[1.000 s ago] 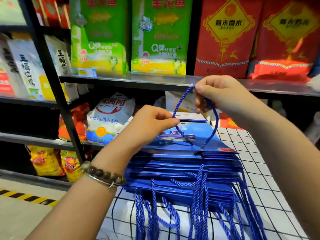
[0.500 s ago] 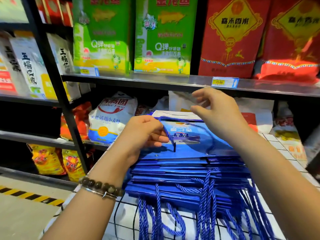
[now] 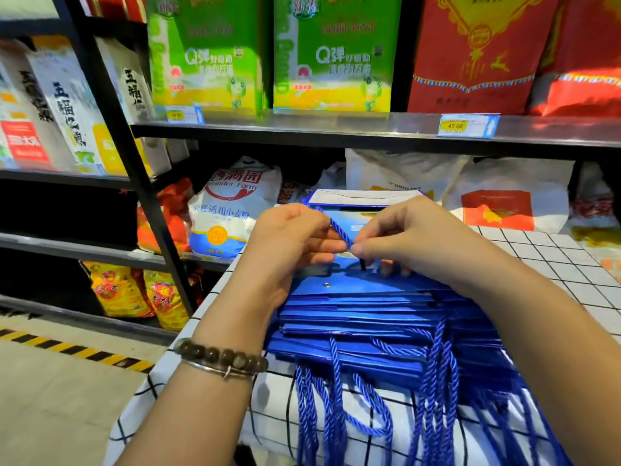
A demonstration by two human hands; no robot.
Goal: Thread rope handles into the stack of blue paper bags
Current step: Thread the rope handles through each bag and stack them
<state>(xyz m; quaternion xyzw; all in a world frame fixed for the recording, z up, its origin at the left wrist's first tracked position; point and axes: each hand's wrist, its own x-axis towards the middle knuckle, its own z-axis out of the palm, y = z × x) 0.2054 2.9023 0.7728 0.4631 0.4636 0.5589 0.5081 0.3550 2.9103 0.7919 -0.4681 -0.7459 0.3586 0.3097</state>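
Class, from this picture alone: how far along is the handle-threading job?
Done: the lower bags in the stack already trail rope handles over the table edge. In hand: left hand and right hand pinch a rope above the top bag. Left: its visible eyelet holds no rope yet.

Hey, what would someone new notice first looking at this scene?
Two hands at centre: the left hand and the right hand both pinch one blue rope just above the stack of blue paper bags on the checked tablecloth. Threaded rope handles dangle off the near table edge. Behind, bright green packages and red packages line the upper shelf.
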